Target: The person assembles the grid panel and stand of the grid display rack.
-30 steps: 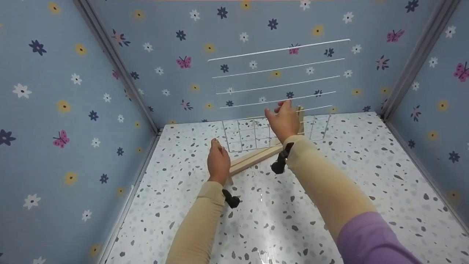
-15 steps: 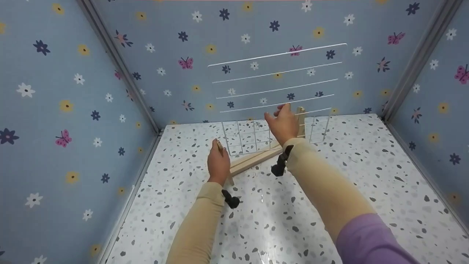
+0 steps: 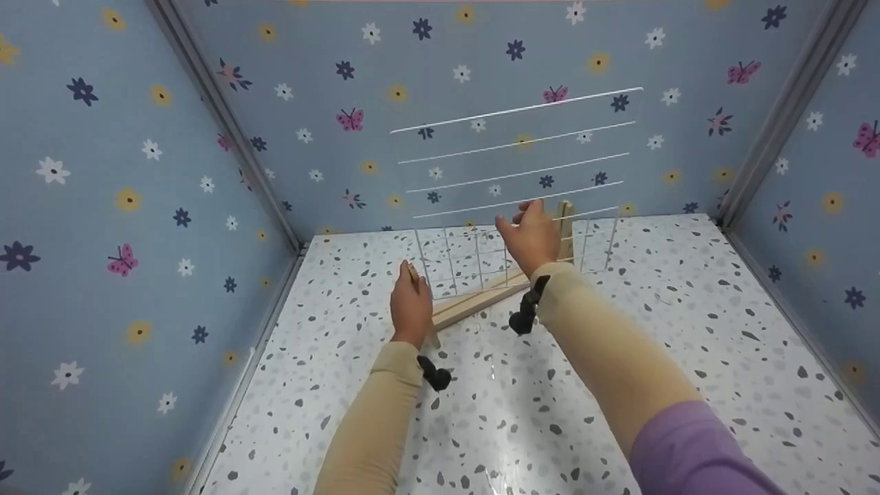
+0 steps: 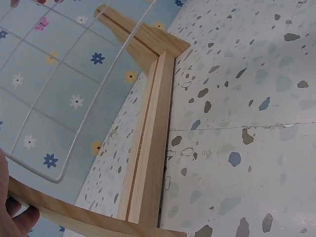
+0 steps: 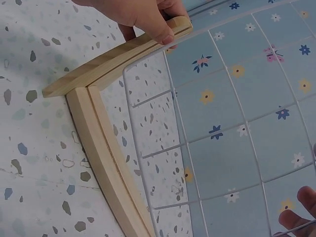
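Wire rack (image 3: 495, 203) tilts above a wooden stand (image 3: 481, 302) near the bench's back edge (image 3: 660, 227). Left hand (image 3: 411, 309) grips the stand's left upright (image 5: 106, 64); right hand (image 3: 531, 237) is at the rack, clamped or not I can't tell.

I see three pale-blue walls (image 3: 481, 29) printed with flowers and butterflies; grey strips (image 3: 227, 124) along both corners. Below, a white surface (image 3: 619, 440), grey-flecked. Glare (image 3: 493, 474) near bottom centre. Thin seam (image 4: 232, 128) on my left-wrist feed.
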A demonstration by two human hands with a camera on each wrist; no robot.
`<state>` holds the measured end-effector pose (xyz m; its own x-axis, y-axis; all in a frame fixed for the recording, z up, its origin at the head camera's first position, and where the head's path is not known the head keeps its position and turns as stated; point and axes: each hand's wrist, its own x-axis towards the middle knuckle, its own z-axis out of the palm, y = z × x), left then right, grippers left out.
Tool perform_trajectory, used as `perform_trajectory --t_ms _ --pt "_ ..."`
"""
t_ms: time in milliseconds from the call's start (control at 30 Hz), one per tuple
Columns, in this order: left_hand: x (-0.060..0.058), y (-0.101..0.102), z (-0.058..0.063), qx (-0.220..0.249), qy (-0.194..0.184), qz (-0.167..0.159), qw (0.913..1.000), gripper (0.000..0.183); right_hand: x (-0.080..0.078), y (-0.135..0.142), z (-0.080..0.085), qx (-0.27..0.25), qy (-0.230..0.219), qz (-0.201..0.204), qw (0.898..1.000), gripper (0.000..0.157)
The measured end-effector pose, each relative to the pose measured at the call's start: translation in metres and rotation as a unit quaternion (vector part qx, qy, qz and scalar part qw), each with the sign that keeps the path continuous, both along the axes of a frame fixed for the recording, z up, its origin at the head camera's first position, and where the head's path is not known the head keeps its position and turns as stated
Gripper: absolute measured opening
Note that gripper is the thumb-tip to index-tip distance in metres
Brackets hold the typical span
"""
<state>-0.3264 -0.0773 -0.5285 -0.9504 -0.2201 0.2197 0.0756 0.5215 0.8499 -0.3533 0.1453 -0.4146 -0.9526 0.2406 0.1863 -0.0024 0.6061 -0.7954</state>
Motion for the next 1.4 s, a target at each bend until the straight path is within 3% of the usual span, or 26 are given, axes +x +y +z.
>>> perform_trajectory --t_ms 967,1400 --pt "0.0027 0.0024 0.002 -0.015 0.01 0.005 0.9998 0.057 0.0037 -0.0015 0.0015 -0.004 -0.001 0.016 1.0 0.052" --pt "0.0035 0.0024 0.0008 0.005 0.007 0.001 1.0 0.059 0.0024 -0.0031 0.0033 -0.001 0.005 0.013 1.0 0.053"
